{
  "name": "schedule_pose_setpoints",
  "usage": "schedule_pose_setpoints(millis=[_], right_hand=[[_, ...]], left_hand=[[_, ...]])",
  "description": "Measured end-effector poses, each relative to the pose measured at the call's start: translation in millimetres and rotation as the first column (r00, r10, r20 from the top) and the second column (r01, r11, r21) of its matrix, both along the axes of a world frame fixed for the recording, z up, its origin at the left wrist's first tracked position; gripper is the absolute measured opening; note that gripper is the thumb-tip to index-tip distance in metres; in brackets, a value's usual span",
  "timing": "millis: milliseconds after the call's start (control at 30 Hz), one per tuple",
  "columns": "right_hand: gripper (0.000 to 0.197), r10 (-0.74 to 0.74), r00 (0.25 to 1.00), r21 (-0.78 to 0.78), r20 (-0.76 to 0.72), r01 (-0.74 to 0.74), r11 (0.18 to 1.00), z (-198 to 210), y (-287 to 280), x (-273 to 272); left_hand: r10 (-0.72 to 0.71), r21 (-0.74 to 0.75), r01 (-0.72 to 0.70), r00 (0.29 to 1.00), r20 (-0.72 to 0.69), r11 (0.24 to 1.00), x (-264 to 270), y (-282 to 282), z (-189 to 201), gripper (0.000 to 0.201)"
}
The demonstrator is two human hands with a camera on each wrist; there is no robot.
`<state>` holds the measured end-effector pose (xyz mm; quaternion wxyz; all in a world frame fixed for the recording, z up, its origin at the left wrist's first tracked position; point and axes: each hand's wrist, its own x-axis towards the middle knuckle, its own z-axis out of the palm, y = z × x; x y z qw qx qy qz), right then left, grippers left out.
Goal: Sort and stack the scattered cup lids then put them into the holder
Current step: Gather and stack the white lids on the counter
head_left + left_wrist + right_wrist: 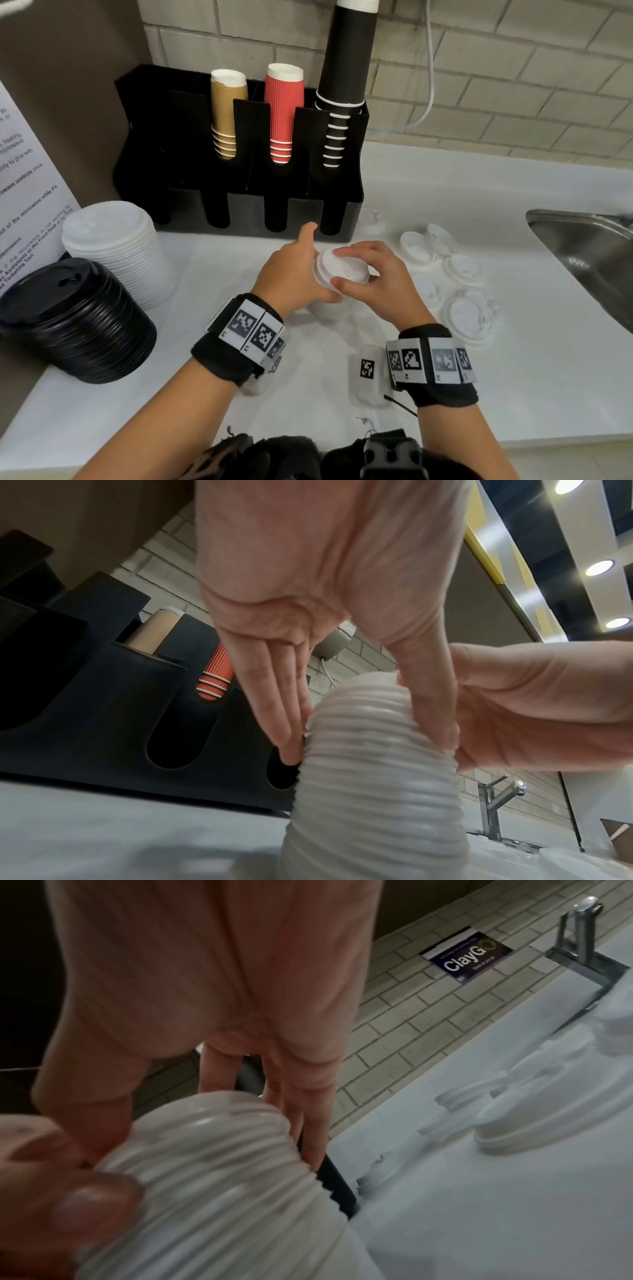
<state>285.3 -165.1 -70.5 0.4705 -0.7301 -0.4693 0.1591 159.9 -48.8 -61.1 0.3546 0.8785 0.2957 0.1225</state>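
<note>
A tall stack of small white lids (342, 270) stands on the white counter (479, 377), just in front of the black holder (239, 205). My left hand (298, 274) grips the stack from the left: in the left wrist view straight fingers (274, 696) press one side of the stack (369, 777) and the thumb (424, 696) presses the other. My right hand (376, 274) pinches the top of the stack (222, 1191), fingers (301, 1110) behind and thumb in front. Several loose white lids (462, 270) lie scattered to the right.
The holder carries brown cups (227, 113), red cups (284, 113) and black cups (346, 68). A stack of large white lids (116, 250) and a stack of black lids (75, 318) stand at the left. A steel sink (589, 253) is set into the counter at the right.
</note>
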Motion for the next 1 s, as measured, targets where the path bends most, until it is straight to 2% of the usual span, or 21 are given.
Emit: schedule_pose_setpoints(millis=[233,300,433,500,567,733,800,867,933,1000], right_hand=[[0.041,0.010,0.987,-0.104,0.158,0.007,0.995,5,6,-1],[0.042,0.011,0.987,-0.115,0.160,0.008,0.993,6,6,0],[0.042,0.015,0.986,-0.126,0.164,0.006,0.992,6,2,3],[0.039,0.007,0.988,-0.128,0.151,0.013,0.992,5,0,5],[0.037,0.007,0.991,-0.148,0.136,0.013,0.989,3,-2,7],[0.019,0.122,0.992,-0.162,-0.028,-0.125,0.979,9,-15,20],[0.020,0.027,0.999,-0.174,0.035,-0.020,0.984,14,-21,37],[0.030,-0.101,0.982,-0.327,0.160,0.149,0.933,17,-26,56],[0.045,-0.118,0.962,-0.586,0.246,0.245,0.773,14,-30,71],[0.056,-0.087,0.960,-0.746,0.266,0.262,0.612,8,-31,79]], left_hand=[[0.011,-0.050,-0.008,0.999,0.043,0.999,1,-3,-3,0.103],[0.008,-0.064,-0.004,0.998,0.055,0.998,1,-4,-3,0.088],[-0.036,-0.053,0.041,0.995,0.091,0.998,5,-5,-5,0.043],[-0.068,-0.068,0.074,0.994,0.088,0.995,7,-4,-5,0.045],[-0.087,-0.079,0.094,0.993,0.083,0.992,9,-3,-4,0.057],[-0.067,-0.131,0.079,0.994,0.087,0.988,14,0,-3,0.064],[-0.060,-0.148,0.070,0.996,0.071,0.987,19,0,-3,0.072],[-0.072,-0.152,0.079,0.996,0.054,0.985,24,-2,-3,0.076],[-0.073,-0.160,0.079,0.996,0.044,0.984,27,-4,-2,0.076],[-0.075,-0.158,0.081,0.996,0.040,0.984,29,-4,-1,0.072]])
